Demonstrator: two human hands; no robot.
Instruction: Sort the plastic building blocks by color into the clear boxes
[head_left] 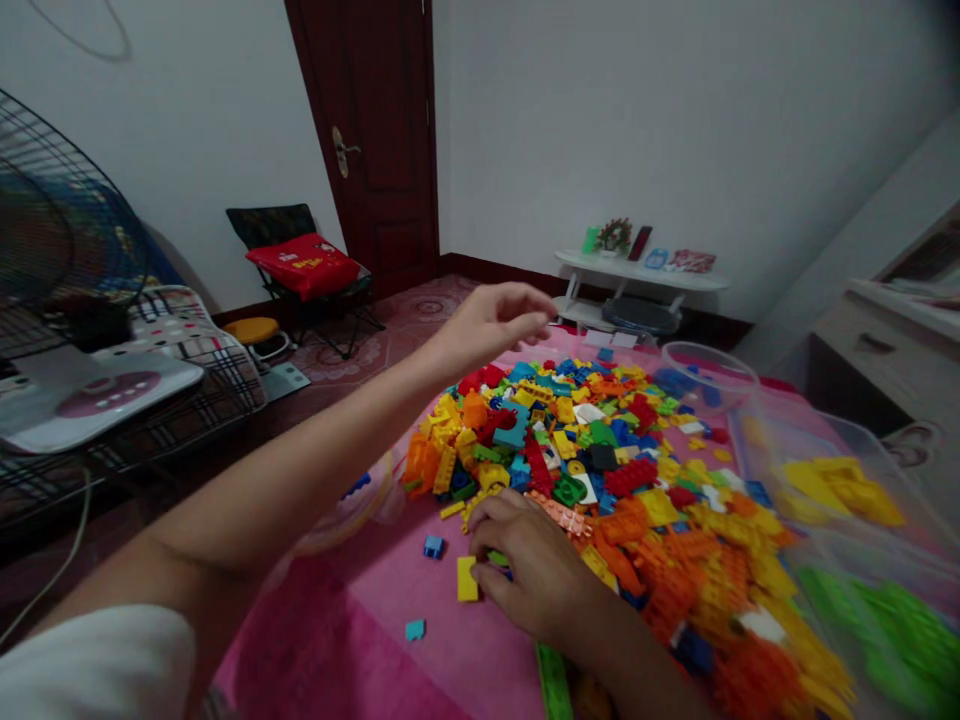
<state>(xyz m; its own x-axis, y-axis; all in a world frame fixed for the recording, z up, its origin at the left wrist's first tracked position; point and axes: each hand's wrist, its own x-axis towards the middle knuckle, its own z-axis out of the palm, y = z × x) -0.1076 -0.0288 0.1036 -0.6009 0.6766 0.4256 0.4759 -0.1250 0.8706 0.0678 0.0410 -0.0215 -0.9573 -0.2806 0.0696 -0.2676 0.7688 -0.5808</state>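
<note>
A big heap of coloured plastic bricks (600,460) lies on a pink cloth (390,600). My left hand (495,320) is stretched out over the far left edge of the heap, raised above it, fingers pinched together; what they hold, if anything, is too small to see. My right hand (536,570) rests at the near edge of the heap, fingers curled down onto loose bricks, next to a yellow brick (466,578) and a small blue brick (433,546).
Clear plastic containers (862,500) at the right hold yellow and green bricks. A clear bowl (709,370) stands behind the heap. A fan (60,260) is at the left, a chair with a red cushion (304,265), a door and a low white table (637,272) beyond.
</note>
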